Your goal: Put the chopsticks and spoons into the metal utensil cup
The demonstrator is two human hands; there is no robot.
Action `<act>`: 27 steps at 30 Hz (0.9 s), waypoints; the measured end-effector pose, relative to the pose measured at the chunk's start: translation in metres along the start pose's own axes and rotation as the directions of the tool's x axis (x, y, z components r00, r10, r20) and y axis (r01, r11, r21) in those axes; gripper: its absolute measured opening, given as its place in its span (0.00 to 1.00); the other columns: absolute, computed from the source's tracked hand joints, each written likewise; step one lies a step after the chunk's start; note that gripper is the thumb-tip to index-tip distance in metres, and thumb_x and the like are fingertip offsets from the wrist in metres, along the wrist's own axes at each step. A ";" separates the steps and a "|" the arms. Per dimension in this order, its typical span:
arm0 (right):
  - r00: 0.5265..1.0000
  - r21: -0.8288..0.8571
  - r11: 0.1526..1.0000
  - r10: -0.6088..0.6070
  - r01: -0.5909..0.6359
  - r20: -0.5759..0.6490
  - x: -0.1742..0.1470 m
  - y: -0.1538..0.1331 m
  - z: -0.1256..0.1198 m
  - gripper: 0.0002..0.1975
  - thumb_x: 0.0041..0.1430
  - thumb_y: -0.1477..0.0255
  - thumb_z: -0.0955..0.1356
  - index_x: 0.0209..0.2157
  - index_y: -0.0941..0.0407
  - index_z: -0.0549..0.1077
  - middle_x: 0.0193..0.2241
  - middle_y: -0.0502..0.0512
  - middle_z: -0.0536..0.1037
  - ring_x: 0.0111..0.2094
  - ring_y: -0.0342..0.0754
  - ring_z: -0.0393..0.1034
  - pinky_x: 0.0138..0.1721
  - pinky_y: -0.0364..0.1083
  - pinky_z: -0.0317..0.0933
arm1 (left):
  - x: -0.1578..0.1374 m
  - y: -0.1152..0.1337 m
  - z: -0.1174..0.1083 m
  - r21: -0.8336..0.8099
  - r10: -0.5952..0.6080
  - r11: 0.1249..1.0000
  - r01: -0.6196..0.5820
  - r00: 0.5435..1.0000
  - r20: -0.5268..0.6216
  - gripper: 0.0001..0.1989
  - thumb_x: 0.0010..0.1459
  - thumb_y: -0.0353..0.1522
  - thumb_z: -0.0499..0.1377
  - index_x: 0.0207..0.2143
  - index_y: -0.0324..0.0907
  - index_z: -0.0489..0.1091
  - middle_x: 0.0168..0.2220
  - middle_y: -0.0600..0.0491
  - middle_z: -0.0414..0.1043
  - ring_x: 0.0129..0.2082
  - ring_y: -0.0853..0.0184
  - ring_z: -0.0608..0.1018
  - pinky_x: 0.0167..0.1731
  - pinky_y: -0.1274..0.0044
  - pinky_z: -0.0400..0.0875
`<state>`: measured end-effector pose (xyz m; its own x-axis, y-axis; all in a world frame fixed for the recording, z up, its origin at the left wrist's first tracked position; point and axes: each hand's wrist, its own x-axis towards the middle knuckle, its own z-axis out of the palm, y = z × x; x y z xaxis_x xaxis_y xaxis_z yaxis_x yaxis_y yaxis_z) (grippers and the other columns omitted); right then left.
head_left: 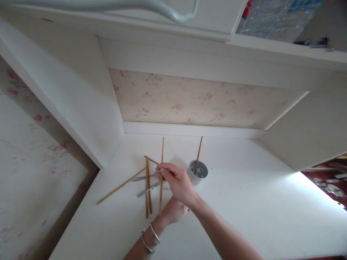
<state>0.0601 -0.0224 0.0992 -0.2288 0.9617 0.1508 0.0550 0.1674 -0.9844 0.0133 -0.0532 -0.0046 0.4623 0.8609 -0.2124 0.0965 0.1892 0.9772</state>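
Overhead handle [100,5]: pale, curved, across the upper left.
Right hand [179,180]: fingers clamped on a wooden chopstick [161,195], near its middle.
Left hand [173,211]: below the right, partly covered; fingers hidden, state cannot be told.
Loose chopsticks [119,187]: left of the hands, on the bench [244,206], crossing metal utensils [143,192].
Grey cup [193,179]: right of the hands, one stick [198,153] leaning inside.
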 end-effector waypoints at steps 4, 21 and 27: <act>0.962 0.136 0.987 -0.047 0.086 -0.268 -0.006 -0.012 -0.042 0.27 0.60 0.64 0.66 0.60 0.48 0.58 0.39 0.54 0.79 0.33 0.46 0.76 0.37 0.48 0.71 | 0.001 -0.002 0.002 0.032 -0.043 0.999 0.041 0.997 0.066 0.12 0.55 0.40 0.54 0.27 0.41 0.68 0.21 0.57 0.63 0.20 0.71 0.65 0.21 0.77 0.58; 0.813 -0.065 0.998 -0.044 0.007 -0.580 0.019 0.040 -0.163 0.16 0.53 0.59 0.70 0.37 0.55 0.75 0.33 0.54 0.78 0.37 0.49 0.72 0.45 0.54 0.66 | 0.008 -0.005 0.004 0.016 -0.100 0.995 0.099 0.993 0.062 0.16 0.58 0.42 0.52 0.37 0.38 0.68 0.24 0.57 0.63 0.20 0.74 0.65 0.19 0.82 0.60; 0.841 -0.203 0.975 -0.037 -0.087 -0.540 0.017 0.056 -0.157 0.18 0.54 0.57 0.68 0.39 0.56 0.76 0.38 0.59 0.79 0.40 0.52 0.72 0.44 0.52 0.65 | 0.008 -0.002 0.005 0.017 -0.098 0.995 0.097 0.995 0.032 0.16 0.58 0.42 0.52 0.36 0.38 0.68 0.23 0.58 0.63 0.20 0.75 0.65 0.19 0.82 0.60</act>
<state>0.2116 0.0368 0.0608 0.3307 0.9194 0.2129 0.2713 0.1234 -0.9546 0.0214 -0.0486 -0.0083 0.4785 0.8227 -0.3068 0.1558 0.2643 0.9518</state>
